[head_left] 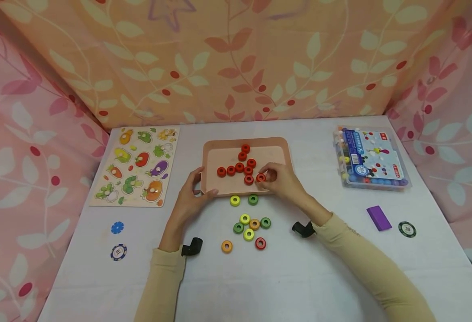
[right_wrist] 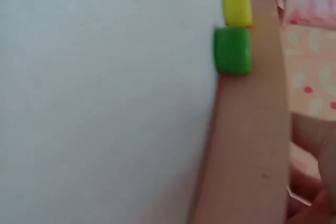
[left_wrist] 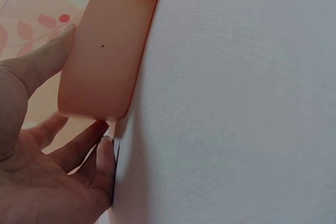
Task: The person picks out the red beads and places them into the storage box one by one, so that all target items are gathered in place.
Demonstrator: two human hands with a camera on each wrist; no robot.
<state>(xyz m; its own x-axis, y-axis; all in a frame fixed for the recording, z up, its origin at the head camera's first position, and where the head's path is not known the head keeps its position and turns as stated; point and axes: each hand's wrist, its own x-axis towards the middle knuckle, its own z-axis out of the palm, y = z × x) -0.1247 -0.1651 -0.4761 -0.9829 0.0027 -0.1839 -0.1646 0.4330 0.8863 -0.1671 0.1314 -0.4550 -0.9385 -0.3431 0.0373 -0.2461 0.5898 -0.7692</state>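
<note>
A shallow pink tray (head_left: 219,154) holds several red rings (head_left: 240,167), scattered over its middle and right part. My left hand (head_left: 189,195) grips the tray's near left corner, thumb at the front rim and fingers along the side; the left wrist view shows this hand (left_wrist: 63,150) close against the tray wall (left_wrist: 105,51). Over the tray's right part, my right hand (head_left: 286,183) pinches a red ring (head_left: 261,177) between thumb and fingers. The right wrist view shows only part of this hand (right_wrist: 315,166) behind the tray wall; the pinched ring is hidden there.
Yellow (head_left: 235,201), green (head_left: 253,199), orange (head_left: 227,246) and red (head_left: 261,243) rings lie before the tray. A vegetable puzzle board (head_left: 135,167) and chips (head_left: 118,252) are left; a bead box (head_left: 372,158), purple block (head_left: 379,218) and dark chip (head_left: 407,229) right.
</note>
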